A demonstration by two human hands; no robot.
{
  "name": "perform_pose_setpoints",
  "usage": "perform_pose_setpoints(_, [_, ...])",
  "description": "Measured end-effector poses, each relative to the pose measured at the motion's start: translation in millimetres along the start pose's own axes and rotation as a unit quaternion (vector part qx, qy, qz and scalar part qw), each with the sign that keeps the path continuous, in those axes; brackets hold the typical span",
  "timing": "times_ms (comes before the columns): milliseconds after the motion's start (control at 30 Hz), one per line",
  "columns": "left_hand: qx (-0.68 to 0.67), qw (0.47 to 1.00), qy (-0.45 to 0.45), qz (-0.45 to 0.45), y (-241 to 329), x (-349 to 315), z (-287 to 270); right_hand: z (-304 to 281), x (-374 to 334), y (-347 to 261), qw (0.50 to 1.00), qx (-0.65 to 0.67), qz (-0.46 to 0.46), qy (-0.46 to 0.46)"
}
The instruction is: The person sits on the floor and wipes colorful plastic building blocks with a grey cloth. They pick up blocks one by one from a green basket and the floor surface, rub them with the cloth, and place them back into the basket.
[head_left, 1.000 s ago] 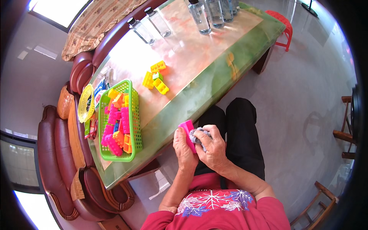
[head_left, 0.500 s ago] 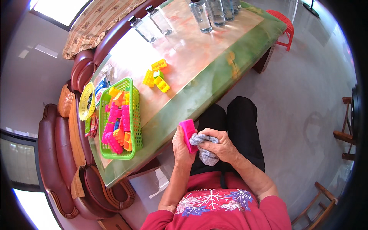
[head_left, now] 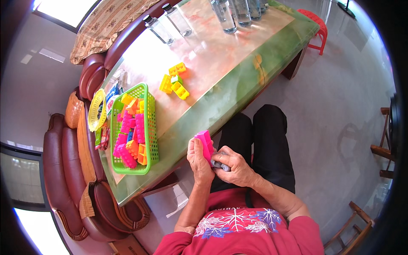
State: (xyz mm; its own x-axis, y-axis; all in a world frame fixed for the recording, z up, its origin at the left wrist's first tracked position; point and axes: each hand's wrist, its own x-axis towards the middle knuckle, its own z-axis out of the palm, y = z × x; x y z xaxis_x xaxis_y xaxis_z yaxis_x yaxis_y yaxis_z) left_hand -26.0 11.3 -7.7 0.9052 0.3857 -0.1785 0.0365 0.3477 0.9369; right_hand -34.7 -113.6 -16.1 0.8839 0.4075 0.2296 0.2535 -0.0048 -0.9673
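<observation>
We see the left hand (head_left: 200,163) wrapped around a pink block (head_left: 205,142) and the right hand (head_left: 238,168) bunched tight on a grey cloth (head_left: 222,165). The block is in front of the tummy, between the hands, with its long side pointing away from the body and its far end leaning a bit left. The left hand is nearer to it; the cloth seems to touch its low right side. Fingers hide the block's near end and most of the cloth. Past them is the counter (head_left: 221,102), where the top edge cuts off some clear bottles (head_left: 223,17).
</observation>
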Motion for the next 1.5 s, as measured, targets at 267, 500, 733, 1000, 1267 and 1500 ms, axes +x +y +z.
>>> perform_pose_setpoints(267, [-0.195, 0.968, -0.126, -0.100, 7.5, 6.7, 2.1, -28.9, -9.0, -1.1, 0.896, 0.421, 0.131, -0.047])
perform_pose_setpoints(500, [-0.093, 0.994, -0.048, -0.034, 4.4, -5.7, 12.1, -21.1, 10.7, -18.6, 0.984, -0.142, -0.093, 0.053])
perform_pose_setpoints(733, [-0.051, 0.996, -0.064, -0.023, -2.0, -3.8, 4.2, -18.7, 11.3, -5.8, 0.997, -0.073, -0.003, -0.004])
perform_pose_setpoints(1000, [-0.134, 0.987, -0.058, -0.071, 6.9, 7.9, 3.6, -3.0, -8.9, 1.3, 0.992, 0.105, -0.014, 0.073])
perform_pose_setpoints(1267, [-0.046, 0.999, -0.012, -0.024, 3.2, -2.9, 4.3, -5.8, -3.0, 0.1, 0.998, -0.037, -0.045, 0.003])
perform_pose_setpoints(1500, [-0.126, 0.984, -0.105, -0.069, 5.0, 1.5, 3.5, -20.3, -12.1, 4.2, 0.940, 0.318, 0.051, -0.113])
